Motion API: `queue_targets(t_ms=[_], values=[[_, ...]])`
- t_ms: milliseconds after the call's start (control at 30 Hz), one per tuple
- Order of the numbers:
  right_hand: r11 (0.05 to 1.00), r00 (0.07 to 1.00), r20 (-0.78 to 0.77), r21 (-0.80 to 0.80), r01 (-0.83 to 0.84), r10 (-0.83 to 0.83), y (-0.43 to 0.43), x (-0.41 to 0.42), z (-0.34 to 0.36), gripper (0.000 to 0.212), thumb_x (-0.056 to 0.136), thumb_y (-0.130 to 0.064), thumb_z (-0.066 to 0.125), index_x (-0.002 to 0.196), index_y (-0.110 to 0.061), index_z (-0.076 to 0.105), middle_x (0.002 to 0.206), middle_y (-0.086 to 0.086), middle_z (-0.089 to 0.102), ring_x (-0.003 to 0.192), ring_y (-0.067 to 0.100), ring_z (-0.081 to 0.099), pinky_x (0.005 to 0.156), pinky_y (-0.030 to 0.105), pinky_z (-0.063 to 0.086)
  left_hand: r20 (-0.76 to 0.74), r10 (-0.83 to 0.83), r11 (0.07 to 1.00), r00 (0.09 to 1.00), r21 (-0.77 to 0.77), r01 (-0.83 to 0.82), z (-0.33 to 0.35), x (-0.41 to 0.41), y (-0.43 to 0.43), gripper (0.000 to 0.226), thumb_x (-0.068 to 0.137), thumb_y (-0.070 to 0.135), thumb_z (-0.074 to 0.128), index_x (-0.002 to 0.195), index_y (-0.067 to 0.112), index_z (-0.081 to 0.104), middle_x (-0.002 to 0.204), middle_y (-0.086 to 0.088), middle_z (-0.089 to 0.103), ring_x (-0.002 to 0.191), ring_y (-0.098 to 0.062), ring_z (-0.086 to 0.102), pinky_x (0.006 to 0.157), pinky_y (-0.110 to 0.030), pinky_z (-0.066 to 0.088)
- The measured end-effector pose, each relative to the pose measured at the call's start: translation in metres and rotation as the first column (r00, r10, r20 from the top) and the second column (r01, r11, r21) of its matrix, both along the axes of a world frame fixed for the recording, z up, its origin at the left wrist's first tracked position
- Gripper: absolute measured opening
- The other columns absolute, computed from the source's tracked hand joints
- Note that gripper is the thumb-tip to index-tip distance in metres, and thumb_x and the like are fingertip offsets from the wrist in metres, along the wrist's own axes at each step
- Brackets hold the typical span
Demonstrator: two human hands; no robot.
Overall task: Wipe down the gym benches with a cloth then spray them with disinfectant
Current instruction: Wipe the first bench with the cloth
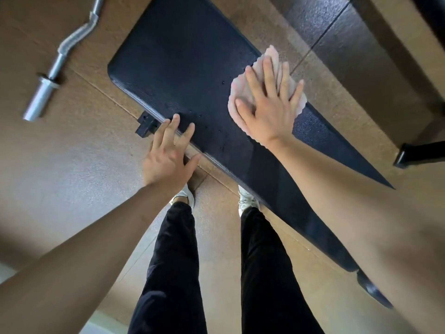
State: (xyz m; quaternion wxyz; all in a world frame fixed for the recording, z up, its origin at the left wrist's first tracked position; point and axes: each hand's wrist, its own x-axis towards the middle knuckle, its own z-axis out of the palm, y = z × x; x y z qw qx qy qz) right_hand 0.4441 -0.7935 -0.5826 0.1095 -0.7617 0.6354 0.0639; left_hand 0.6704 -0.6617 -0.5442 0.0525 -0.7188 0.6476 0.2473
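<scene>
cloth work is under way on the long black bench pad of pebbled vinyl (183,68). the crumpled pale pink cloth (240,91) lies on the pad's top, close to its far long edge and about midway along. the right hand (269,112) lies flat on it with fingers straight and spread, pressing it down and pinching nothing. the left hand (168,157) is spread too, its fingertips resting on the pad's near long edge. it is just beside a black square steel frame stub (145,125) that juts from under that edge, and it seems to brace the body.

the cloth looks soft, thin and light, so it will likely bunch as it slides. a flat palm over its middle should drag it evenly, though loose corners may fold under. the pad looks firm and grippy, with small dark specks near the left hand. a bent silver curl bar (60,59) lies on the brown floor off the pad's rounded end. no spray bottle shows, so spraying seems not yet begun.
</scene>
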Motion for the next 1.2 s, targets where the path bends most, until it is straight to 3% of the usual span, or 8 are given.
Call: queue_targets(t_ms=[133,300,467,633,767,867,1000,1200], values=[[0.996,0.997,-0.013,0.013,0.083,-0.083,-0.027,0.018,0.003,0.068,0.098,-0.066,0.023,0.16,-0.038,0.02,0.17,0.0,0.015,0.156,0.036,0.009,0.118,0.071,0.008,-0.085,0.004,1.0,0.996,0.013,-0.003,0.002,0.01,-0.001,0.071,0.095,0.051,0.061,0.159,0.03,0.038,0.17,0.001,0.021,0.155,-0.025,0.021,0.099,-0.049,0.054],[0.985,0.985,-0.044,-0.022,-0.17,0.168,0.015,0.048,0.002,0.073,0.097,-0.075,0.024,0.158,-0.037,0.029,0.169,0.005,0.021,0.153,0.047,0.011,0.116,0.072,0.008,-0.333,0.102,0.986,0.938,-0.092,-0.139,0.003,0.031,-0.006,0.066,0.093,0.029,0.07,0.154,0.016,0.045,0.158,-0.004,0.048,0.144,-0.026,0.044,0.109,-0.047,0.048],[0.933,0.933,-0.021,0.011,-0.36,0.36,0.069,0.087,0.003,0.067,0.1,-0.069,0.026,0.158,-0.036,0.03,0.17,0.003,0.016,0.154,0.047,0.007,0.114,0.073,0.009,-0.272,0.228,0.94,0.935,-0.19,-0.285,-0.009,0.069,-0.031,0.062,0.09,0.023,0.066,0.148,0.006,0.051,0.153,-0.015,0.05,0.136,-0.035,0.049,0.113,-0.042,0.039],[0.841,0.841,0.023,0.008,-0.54,0.54,0.076,0.088,0.003,0.062,0.101,-0.063,0.03,0.158,-0.039,0.03,0.17,0.0,0.017,0.154,0.045,0.008,0.114,0.073,0.009,-0.153,0.221,0.946,0.963,-0.206,-0.25,-0.017,0.095,-0.059,0.07,0.095,0.032,0.065,0.157,0.012,0.039,0.169,-0.02,0.021,0.156,-0.041,0.021,0.124,-0.051,0.026],[0.782,0.783,0.017,-0.043,-0.621,0.622,0.045,0.076,-0.003,0.067,0.093,-0.065,0.044,0.155,-0.042,0.035,0.168,-0.002,0.023,0.155,0.04,0.014,0.116,0.072,0.011,-0.187,0.234,0.943,0.954,-0.197,-0.27,-0.021,0.101,-0.068,0.07,0.092,0.032,0.073,0.153,0.012,0.045,0.167,-0.019,0.025,0.156,-0.039,0.022,0.121,-0.052,0.032],[0.82,0.822,0.009,-0.078,-0.567,0.569,0.024,0.079,-0.004,0.07,0.092,-0.069,0.044,0.155,-0.04,0.037,0.168,-0.002,0.024,0.155,0.038,0.015,0.117,0.07,0.013,-0.215,0.225,0.94,0.95,-0.21,-0.27,-0.021,0.103,-0.067,0.069,0.09,0.032,0.077,0.149,0.01,0.051,0.163,-0.023,0.032,0.153,-0.042,0.029,0.116,-0.054,0.04],[0.92,0.923,-0.029,-0.084,-0.384,0.383,-0.016,0.086,-0.005,0.071,0.093,-0.069,0.038,0.157,-0.039,0.033,0.169,-0.001,0.021,0.156,0.036,0.014,0.119,0.067,0.012,-0.219,0.219,0.947,0.951,-0.188,-0.262,-0.022,0.11,-0.068,0.069,0.088,0.035,0.079,0.147,0.012,0.054,0.161,-0.021,0.036,0.151,-0.041,0.032,0.112,-0.057,0.045],[0.994,0.994,0.004,-0.024,-0.105,0.105,-0.081,0.101,-0.001,0.068,0.096,-0.065,0.034,0.159,-0.04,0.024,0.17,-0.004,0.016,0.157,0.031,0.01,0.123,0.061,0.011,-0.185,0.217,0.961,0.958,-0.134,-0.244,-0.018,0.115,-0.073,0.072,0.088,0.043,0.078,0.15,0.018,0.052,0.164,-0.014,0.034,0.154,-0.033,0.03,0.109,-0.054,0.048]])
